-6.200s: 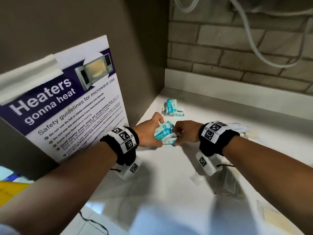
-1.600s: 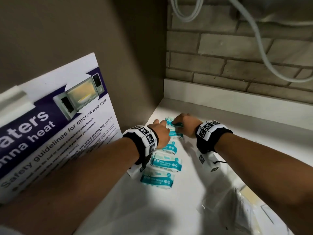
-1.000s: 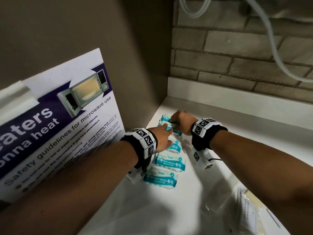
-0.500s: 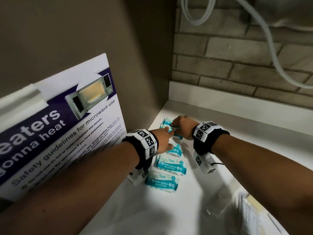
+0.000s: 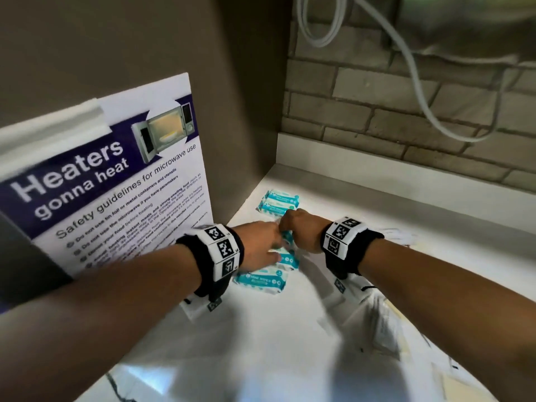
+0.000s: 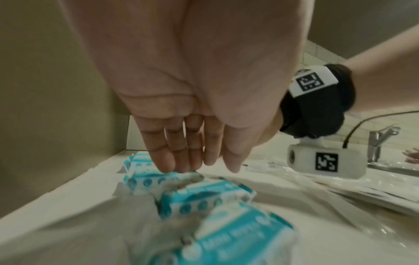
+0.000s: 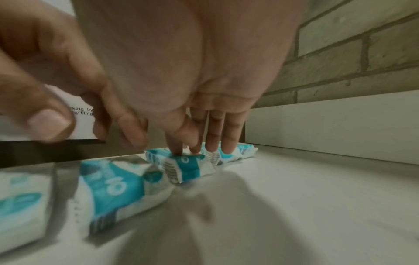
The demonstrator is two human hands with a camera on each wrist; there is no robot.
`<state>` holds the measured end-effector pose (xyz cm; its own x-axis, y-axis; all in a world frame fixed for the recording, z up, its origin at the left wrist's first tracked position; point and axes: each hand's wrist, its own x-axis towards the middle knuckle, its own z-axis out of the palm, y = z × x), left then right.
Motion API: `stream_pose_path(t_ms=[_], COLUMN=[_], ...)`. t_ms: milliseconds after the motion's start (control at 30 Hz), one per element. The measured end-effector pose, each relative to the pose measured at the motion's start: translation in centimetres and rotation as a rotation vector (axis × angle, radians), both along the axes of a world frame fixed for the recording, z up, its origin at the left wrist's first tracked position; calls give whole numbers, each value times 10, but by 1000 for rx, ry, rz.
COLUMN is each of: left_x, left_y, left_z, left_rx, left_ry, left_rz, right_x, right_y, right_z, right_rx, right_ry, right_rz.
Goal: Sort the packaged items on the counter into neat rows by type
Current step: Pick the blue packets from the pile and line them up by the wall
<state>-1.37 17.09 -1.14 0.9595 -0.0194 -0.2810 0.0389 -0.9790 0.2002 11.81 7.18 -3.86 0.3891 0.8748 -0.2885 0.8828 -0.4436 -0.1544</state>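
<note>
Several teal-and-white mini wipes packs lie in a row on the white counter (image 5: 391, 210), running along the left wall. The farthest pack (image 5: 279, 201) lies uncovered; the nearest pack (image 5: 261, 281) reads "MINI WIPES". My left hand (image 5: 262, 245) and right hand (image 5: 300, 232) meet over a middle pack (image 5: 287, 237). In the left wrist view, straight fingers (image 6: 179, 161) touch the top of a pack (image 6: 154, 177). In the right wrist view, straight fingertips (image 7: 195, 145) press on a pack (image 7: 188, 165), with the thumb held apart at the left.
A microwave safety poster (image 5: 116, 184) leans on the brown left wall. Behind are a brick wall (image 5: 406, 111) and a hanging white cable (image 5: 412, 82). Clear plastic packets (image 5: 385, 329) lie at the near right. A tap (image 6: 381, 141) stands far right.
Both hands have drawn back toward me along the row, from the farthest packs to a middle one. The far packs now lie uncovered.
</note>
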Motion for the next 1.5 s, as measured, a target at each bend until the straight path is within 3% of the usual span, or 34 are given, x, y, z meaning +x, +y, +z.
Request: stream_pose_path(t_ms=[100,333,500,767,1100,1500], left_x=[-7,-14,-13,-14,-7,0], left_y=[-10,-1,11,18,15,19], left_z=[-6,-7,-14,-17,-17,-18], left_rx=[63,168,228,193,201,193], left_ry=[64,64,152,195,201,169], left_rz=[-37,62,115,115,132,96], right_x=[-2,-8,-9,-9,-4,-3], right_y=[7,24,23,26,29,27], right_z=[-7,-6,-3,-4,-5,-1], right_rx=[-12,-26,-18,-16,-79,-103], right_ry=[-17,-84,-105,-81,-164,-128], right_rz=[5,27,19,-84,-49,-10])
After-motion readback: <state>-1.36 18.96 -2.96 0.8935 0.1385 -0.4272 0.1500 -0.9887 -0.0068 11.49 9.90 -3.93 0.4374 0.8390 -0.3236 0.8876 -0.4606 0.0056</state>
